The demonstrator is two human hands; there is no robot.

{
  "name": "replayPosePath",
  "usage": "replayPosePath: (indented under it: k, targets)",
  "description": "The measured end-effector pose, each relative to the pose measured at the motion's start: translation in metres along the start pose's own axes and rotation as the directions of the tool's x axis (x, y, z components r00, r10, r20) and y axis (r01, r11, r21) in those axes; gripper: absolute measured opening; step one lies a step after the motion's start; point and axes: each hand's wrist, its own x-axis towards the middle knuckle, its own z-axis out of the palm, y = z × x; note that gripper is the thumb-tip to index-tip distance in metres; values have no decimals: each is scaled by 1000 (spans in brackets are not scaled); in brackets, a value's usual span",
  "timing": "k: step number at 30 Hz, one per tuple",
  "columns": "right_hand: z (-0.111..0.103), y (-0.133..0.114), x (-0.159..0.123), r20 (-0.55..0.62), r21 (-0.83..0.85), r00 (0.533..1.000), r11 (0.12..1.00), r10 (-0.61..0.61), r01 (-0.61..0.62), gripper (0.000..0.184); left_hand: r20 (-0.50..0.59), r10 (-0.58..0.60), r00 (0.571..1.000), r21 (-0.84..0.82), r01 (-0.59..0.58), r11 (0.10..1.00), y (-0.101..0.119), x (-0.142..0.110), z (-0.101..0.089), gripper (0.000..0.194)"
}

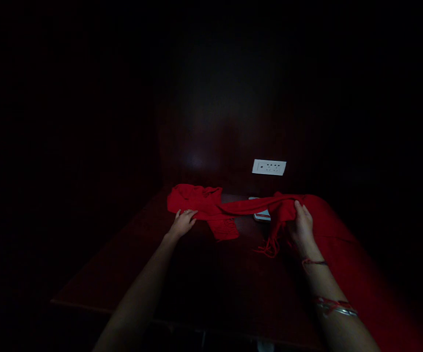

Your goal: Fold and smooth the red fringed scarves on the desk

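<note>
A red fringed scarf [194, 196] lies bunched on the left of a dark table, with one fringed end folded toward me. From there a narrow, twisted length stretches across to the right. My left hand [184, 223] rests at the near edge of the bunched part, fingers spread and touching the cloth. My right hand [302, 224] pinches the other end, thumb on top, holding it raised with its tassels hanging down. Part of the right hand's fingers is hidden behind the cloth.
A flat, pale rectangular object [263, 215] lies partly under the stretched scarf. More red cloth [347, 259] covers the table's right side. A white socket panel [269, 167] is on the back wall. The dark table [123, 274] has its near edge toward me; surroundings are very dim.
</note>
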Motion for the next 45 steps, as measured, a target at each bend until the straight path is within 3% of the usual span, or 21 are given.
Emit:
replayPosePath:
  k: [2, 3, 5, 8, 10, 11, 13, 16, 20, 23, 25, 29, 35, 38, 41, 43, 45]
  targets:
    - [-9, 9, -5, 68, -305, 989, 941, -130, 145, 30, 4, 77, 997, -25, -77, 997, 0, 2, 3, 25]
    - [-10, 13, -9, 125, -467, 973, 854, -195, 231, 33, -24, 102, 994, -49, -103, 993, 2, 3, 2, 23]
    - [-5, 21, -21, 282, -691, 913, 597, -296, 407, 46, -87, 147, 985, -133, -158, 978, 12, 2, -3, 23]
    - [10, 26, -42, 600, -698, 745, 265, -292, 666, 54, -162, 197, 967, -271, -236, 933, 41, -1, -15, 25]
    - [17, 28, -53, 769, -586, 613, 180, -184, 790, 51, -156, 262, 952, -336, -301, 892, 64, -5, -21, 25]
    - [19, 29, -57, 816, -541, 563, 167, -134, 824, 50, -132, 304, 943, -364, -332, 870, 74, -6, -22, 24]
    - [20, 31, -62, 854, -500, 516, 161, -72, 851, 49, -60, 378, 924, -417, -368, 831, 89, -9, -23, 23]
    - [19, 34, -61, 863, -492, 503, 153, -45, 857, 49, 11, 409, 912, -459, -359, 812, 96, -11, -22, 26]
    - [19, 36, -61, 876, -473, 481, 123, -46, 873, 52, -26, 346, 938, -411, -326, 852, 90, -12, -22, 33]
    - [22, 37, -64, 899, -432, 437, 97, -39, 897, 52, 93, 328, 940, -406, -265, 875, 90, -15, -22, 55]
    - [24, 39, -65, 914, -401, 405, 91, -26, 912, 49, 149, 366, 918, -431, -273, 860, 94, -16, -23, 47]
    - [25, 40, -63, 931, -362, 364, 117, 9, 925, 24, 104, 456, 884, -495, -351, 794, 100, -15, -28, 28]
    - [27, 35, -61, 932, -344, 361, 251, -27, 905, 22, 7, 278, 961, -547, -229, 805, 90, -8, -33, 23]
    - [27, 35, -64, 911, -378, 412, 349, -25, 857, 26, -80, 227, 971, -516, -235, 824, 93, -9, -32, 21]
    - [25, 36, -65, 890, -418, 455, 411, 9, 810, 38, -122, 284, 951, -476, -307, 824, 103, -13, -31, 21]
    - [23, 37, -65, 910, -394, 413, 399, 42, 828, 41, -132, 340, 931, -446, -362, 818, 110, -16, -32, 21]
    - [22, 36, -64, 931, -359, 360, 368, 68, 858, 30, -139, 396, 908, -412, -416, 811, 114, -19, -33, 20]
